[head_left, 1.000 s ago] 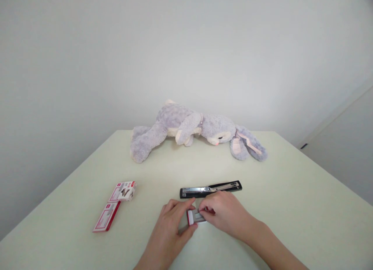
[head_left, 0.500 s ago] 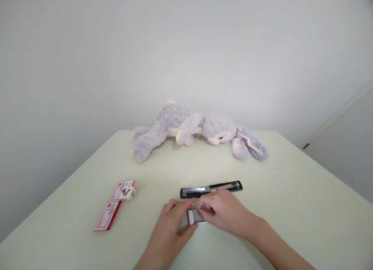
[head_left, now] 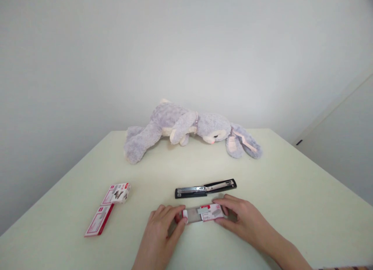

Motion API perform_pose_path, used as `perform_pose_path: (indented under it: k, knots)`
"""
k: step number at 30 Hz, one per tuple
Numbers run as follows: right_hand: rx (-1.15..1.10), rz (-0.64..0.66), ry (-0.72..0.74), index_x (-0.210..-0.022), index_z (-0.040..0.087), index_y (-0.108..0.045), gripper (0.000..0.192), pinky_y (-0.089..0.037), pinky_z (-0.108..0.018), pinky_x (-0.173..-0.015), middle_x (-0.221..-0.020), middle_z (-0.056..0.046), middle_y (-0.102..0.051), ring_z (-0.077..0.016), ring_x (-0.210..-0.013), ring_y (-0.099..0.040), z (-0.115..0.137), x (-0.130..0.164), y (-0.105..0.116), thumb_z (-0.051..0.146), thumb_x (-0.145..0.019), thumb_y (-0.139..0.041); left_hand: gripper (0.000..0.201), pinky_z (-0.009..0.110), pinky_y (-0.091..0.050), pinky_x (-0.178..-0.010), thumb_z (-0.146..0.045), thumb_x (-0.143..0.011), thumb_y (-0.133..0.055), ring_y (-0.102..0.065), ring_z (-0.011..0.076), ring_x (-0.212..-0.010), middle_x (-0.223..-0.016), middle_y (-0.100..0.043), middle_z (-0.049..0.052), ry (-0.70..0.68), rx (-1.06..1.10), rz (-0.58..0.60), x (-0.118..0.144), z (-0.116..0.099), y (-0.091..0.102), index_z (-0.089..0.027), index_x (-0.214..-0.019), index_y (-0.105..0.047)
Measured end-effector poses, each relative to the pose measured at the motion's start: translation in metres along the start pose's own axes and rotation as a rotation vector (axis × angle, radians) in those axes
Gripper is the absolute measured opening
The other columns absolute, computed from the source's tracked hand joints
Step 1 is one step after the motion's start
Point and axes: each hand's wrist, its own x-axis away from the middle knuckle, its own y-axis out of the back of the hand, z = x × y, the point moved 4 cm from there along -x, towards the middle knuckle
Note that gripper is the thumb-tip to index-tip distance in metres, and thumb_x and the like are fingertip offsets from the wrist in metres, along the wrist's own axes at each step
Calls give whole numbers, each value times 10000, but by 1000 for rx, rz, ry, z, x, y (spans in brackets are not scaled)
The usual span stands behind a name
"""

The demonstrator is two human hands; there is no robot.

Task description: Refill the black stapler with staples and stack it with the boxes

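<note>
Between my hands lies a slid-open staple box [head_left: 212,213], its white and red sleeve at the right and grey rows of staples [head_left: 192,215] showing at the left. My left hand [head_left: 163,227] pinches the box's white left end. The thumb and fingers of my right hand [head_left: 240,215] grip the sleeve end. A small pale grey piece [head_left: 203,210], perhaps a strip of staples, rests across the sleeve's edge. Just beyond the box, a black stapler [head_left: 205,189] lies opened out flat, with its metal channel showing.
Two more white and red boxes [head_left: 99,220] lie end to end on the left of the pale table [head_left: 58,219]; the farther one [head_left: 118,193] has a stapler picture. A grey plush rabbit [head_left: 177,124] lies along the back edge by the wall.
My right hand has moved from over the staples to the box's right end, now gripping the sleeve. The small grey piece now shows on the box. The whole view has shifted slightly.
</note>
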Motion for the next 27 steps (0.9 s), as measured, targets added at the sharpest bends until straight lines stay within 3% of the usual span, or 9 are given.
perform_pose_path:
  k: [3,7,11,16,22,27]
  knots:
    - [-36,31,37,-1087,309,-753,210,-444,-237,-725,-871,30,-663,-157,-772,-617,15,-6,-5,258,-883,-756,258,464,-495,-911,-357,-1029,-554,-649,262,-1013,-1077,-735,52,2,12,-2,-4,-16,-12,-295,-1243,-683]
    - [-46,35,35,-1049,306,-760,242,-432,-233,-727,-896,37,-674,-155,-780,-618,29,-11,-8,246,-821,-811,310,444,-501,-927,-311,-1044,-489,-656,253,-1011,-1095,-727,71,21,92,-34,-4,-26,-19,-275,-1312,-642]
    - [-51,4,9,-1150,340,-758,314,-431,-231,-732,-966,27,-713,-158,-809,-642,35,-15,-7,333,-840,-809,348,388,-523,-888,-286,-1030,-477,-668,230,-948,-1042,-718,61,60,157,-50,-2,-14,-6,-266,-1351,-609]
    - [33,-61,-24,-1131,343,-778,210,-416,-248,-740,-977,12,-770,-173,-842,-679,40,-30,-16,362,-938,-697,272,364,-498,-806,-294,-1010,-522,-654,225,-839,-908,-691,23,59,17,-141,-14,1,15,-259,-1250,-645]
    - [116,-68,-77,-975,322,-813,167,-343,-260,-635,-775,10,-763,-167,-691,-649,44,-47,-28,375,-952,-656,262,359,-478,-840,-244,-969,-612,-649,230,-919,-997,-699,13,-70,-102,-42,-25,-5,11,-328,-1203,-696]
    - [70,-59,-102,-945,312,-820,172,-324,-246,-605,-743,8,-746,-151,-639,-611,45,-50,-31,348,-944,-651,159,373,-465,-855,-265,-988,-612,-643,243,-984,-1033,-706,19,-80,-127,-24,-28,-13,4,-314,-1094,-721]
